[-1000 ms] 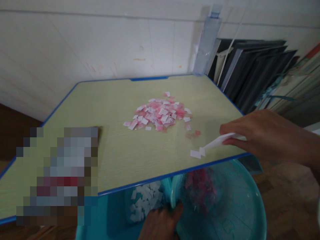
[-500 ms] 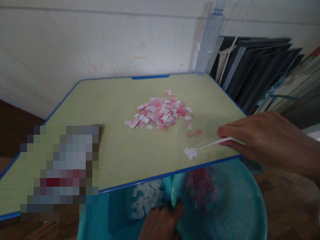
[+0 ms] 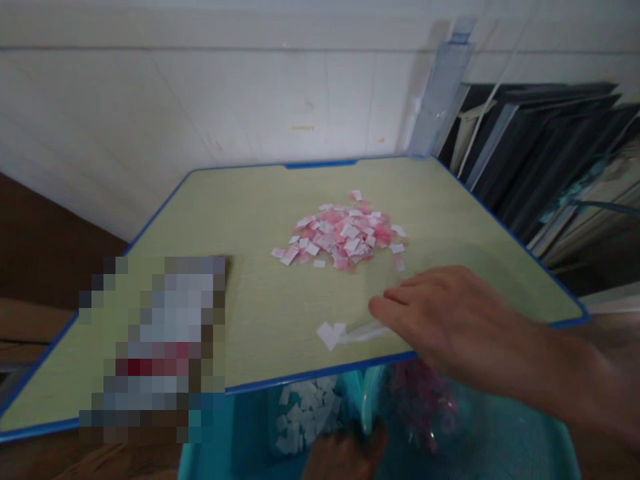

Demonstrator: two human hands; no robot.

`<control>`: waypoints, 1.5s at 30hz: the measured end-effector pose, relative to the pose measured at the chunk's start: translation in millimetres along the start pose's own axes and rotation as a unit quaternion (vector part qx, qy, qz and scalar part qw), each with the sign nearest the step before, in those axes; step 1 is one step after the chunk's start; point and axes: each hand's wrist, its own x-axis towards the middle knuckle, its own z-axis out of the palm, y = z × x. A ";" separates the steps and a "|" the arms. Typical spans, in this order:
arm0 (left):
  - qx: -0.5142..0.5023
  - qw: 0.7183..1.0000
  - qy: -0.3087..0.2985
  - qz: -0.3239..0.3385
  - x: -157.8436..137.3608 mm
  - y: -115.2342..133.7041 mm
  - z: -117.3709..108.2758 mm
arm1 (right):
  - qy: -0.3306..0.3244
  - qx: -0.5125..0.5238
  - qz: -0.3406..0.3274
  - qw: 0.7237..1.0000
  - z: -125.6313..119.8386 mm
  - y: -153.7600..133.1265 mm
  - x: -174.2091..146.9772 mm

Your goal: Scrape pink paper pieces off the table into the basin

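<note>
No legible text, labels, brands, numbers or signs

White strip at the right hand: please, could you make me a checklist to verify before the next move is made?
1. White strip reaches out from the right hand: ok, though blurred.
2. Firmness of the grip: cannot tell; the thumb is hidden.
3. Two small white pieces at the strip's far end: ok.
4. Those two pieces apart from each other: not ok; they touch or overlap.
5. Both clear of the pink-and-white pile on the table: ok.
6. Left hand holding something: cannot tell; fingers hidden.
</note>
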 end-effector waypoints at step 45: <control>-0.044 0.994 0.097 0.025 0.9 3.0 9.6 | -0.007 0.113 -0.022 0.993 10.2 -39.4 73.3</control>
